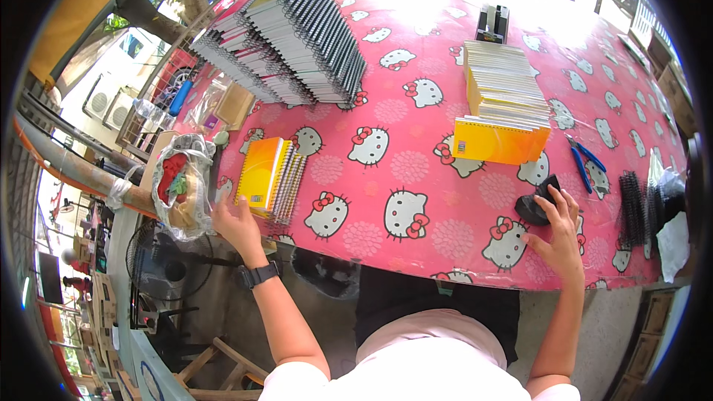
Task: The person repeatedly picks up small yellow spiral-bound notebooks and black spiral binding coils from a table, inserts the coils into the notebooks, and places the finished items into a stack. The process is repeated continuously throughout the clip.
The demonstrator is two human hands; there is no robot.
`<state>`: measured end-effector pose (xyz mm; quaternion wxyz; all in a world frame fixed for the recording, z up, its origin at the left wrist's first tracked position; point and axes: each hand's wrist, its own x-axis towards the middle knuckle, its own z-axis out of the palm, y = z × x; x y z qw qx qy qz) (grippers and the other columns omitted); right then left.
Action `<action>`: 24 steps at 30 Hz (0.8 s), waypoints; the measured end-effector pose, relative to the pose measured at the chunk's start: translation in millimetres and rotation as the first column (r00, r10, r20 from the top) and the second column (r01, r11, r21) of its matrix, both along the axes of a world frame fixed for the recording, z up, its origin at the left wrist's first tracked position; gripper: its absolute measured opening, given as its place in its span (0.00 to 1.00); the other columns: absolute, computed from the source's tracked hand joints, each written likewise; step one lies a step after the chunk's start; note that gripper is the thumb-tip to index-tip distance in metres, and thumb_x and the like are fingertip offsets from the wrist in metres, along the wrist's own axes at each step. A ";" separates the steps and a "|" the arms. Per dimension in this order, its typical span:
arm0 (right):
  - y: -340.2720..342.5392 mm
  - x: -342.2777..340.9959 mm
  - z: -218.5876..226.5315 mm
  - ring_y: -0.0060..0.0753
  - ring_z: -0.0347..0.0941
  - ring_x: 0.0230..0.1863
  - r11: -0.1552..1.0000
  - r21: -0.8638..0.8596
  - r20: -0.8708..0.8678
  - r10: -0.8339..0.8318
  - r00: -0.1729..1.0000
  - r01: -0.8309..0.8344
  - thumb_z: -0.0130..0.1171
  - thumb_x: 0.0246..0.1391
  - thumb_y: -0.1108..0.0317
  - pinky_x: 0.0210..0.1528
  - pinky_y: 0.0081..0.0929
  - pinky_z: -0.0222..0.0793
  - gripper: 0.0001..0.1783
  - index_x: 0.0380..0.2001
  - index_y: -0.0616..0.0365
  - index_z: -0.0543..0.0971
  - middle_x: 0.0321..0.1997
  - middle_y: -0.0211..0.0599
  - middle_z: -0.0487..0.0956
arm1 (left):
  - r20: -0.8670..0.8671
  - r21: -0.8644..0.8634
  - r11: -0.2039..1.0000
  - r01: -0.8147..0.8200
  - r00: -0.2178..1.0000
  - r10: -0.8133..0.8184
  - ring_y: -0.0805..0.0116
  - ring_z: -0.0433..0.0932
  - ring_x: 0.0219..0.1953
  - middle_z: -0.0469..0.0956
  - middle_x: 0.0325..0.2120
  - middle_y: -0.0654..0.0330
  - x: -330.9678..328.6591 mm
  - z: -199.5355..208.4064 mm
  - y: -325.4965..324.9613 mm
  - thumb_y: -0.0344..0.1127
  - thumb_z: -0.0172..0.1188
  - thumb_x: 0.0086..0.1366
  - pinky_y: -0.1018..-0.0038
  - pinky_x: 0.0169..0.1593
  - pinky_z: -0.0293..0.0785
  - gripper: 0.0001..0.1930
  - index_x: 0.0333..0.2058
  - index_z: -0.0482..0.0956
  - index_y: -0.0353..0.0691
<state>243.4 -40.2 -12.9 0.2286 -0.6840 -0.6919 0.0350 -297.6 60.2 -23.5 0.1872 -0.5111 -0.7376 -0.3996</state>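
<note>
The bench [401, 156] is pink and printed, and fills most of the head view; a fan [171, 263] stands below its left side.

Position of items: a short stack of yellow notebooks [258, 172] lies near the lower left edge. The left hand [238, 221] is beside its lower corner, fingers loosely spread, holding nothing; contact with the covers cannot be confirmed. The right hand [558, 223] is half open, with its fingers over a black plastic piece [530, 210] and its thumb apart from it; no closed grip is shown.

Caution:
- The short stack may slide or drop if pushed outward, because the bench edge is near.
- The row of yellow booklets [505, 85] appears to stand on edge; a bump from the right arm may make it slump.
- The tall pile of spiral notebooks [312, 44] may topple if knocked, owing to its height.
- The blue pliers [587, 165], close to the right hand, may mark a cover dragged across them.

Count:
- Hands: two.
- Short stack: one.
- Row: one.
- Pliers: one pair.
- Black plastic piece: one.
- Plastic bag [202, 212], beside the left hand: one.
- Individual notebooks, booklets and black coils [631, 212]: too closely packed to count.
</note>
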 end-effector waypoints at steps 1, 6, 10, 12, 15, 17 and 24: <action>-1.2 2.0 0.2 0.48 0.58 0.63 1.000 0.006 -0.028 0.001 1.000 -0.001 0.72 0.35 0.62 0.64 0.45 0.51 0.34 0.50 0.56 0.75 0.61 0.42 0.68 | -0.124 0.028 0.998 -0.056 0.991 0.059 0.49 0.71 0.49 0.73 0.49 0.48 12.3 7.1 1.9 0.36 0.60 0.61 0.56 0.53 0.64 0.18 0.48 0.76 0.36; 0.1 13.0 1.8 0.47 0.61 0.60 0.978 0.203 -0.214 0.005 0.977 0.040 0.70 0.40 0.64 0.61 0.43 0.55 0.24 0.44 0.57 0.78 0.56 0.41 0.73 | -0.137 0.216 0.907 0.362 0.931 -0.339 0.55 0.71 0.50 0.76 0.45 0.54 120.3 38.8 25.2 0.36 0.60 0.62 0.59 0.56 0.63 0.12 0.43 0.79 0.39; 4.5 26.8 -5.2 0.44 0.69 0.49 0.919 0.344 -0.317 -0.083 0.945 0.196 0.63 0.49 0.68 0.52 0.36 0.65 0.09 0.34 0.60 0.80 0.44 0.42 0.78 | -0.093 0.013 0.522 0.853 0.521 -0.849 0.59 0.72 0.50 0.77 0.42 0.58 260.3 45.3 37.2 0.35 0.59 0.62 0.61 0.55 0.63 0.10 0.41 0.80 0.41; -0.7 41.2 -8.0 0.43 0.70 0.48 0.898 0.365 -0.339 -0.119 0.933 0.247 0.63 0.49 0.70 0.51 0.36 0.65 0.07 0.32 0.60 0.79 0.42 0.42 0.79 | -0.191 -0.016 0.394 0.919 0.384 -0.903 0.59 0.72 0.50 0.77 0.42 0.59 307.1 30.4 51.7 0.37 0.59 0.62 0.62 0.54 0.64 0.11 0.41 0.80 0.41; -17.0 70.4 -12.5 0.43 0.71 0.44 0.836 0.401 -0.318 -0.258 0.912 0.376 0.62 0.47 0.74 0.49 0.36 0.66 0.05 0.30 0.60 0.80 0.38 0.41 0.79 | -0.212 -0.078 0.349 0.934 0.326 -0.921 0.58 0.73 0.48 0.77 0.41 0.60 363.4 24.8 71.5 0.38 0.60 0.60 0.61 0.54 0.64 0.12 0.42 0.80 0.41; -27.7 89.0 -14.5 0.43 0.71 0.44 0.795 0.401 -0.311 -0.350 0.884 0.456 0.61 0.47 0.75 0.49 0.36 0.66 0.05 0.30 0.60 0.80 0.37 0.41 0.79 | -0.223 -0.101 0.343 0.934 0.314 -0.923 0.60 0.74 0.45 0.78 0.39 0.63 375.6 23.4 84.9 0.35 0.63 0.56 0.64 0.50 0.67 0.12 0.40 0.81 0.42; -48.2 148.4 -28.8 0.42 0.66 0.51 0.653 0.347 -0.034 -0.709 0.705 0.673 0.65 0.45 0.70 0.50 0.40 0.66 0.18 0.42 0.56 0.75 0.46 0.36 0.74 | -0.071 -0.100 0.278 0.955 0.272 -0.960 0.60 0.77 0.37 0.79 0.32 0.61 375.3 37.0 96.3 0.29 0.64 0.53 0.66 0.42 0.73 0.09 0.35 0.80 0.41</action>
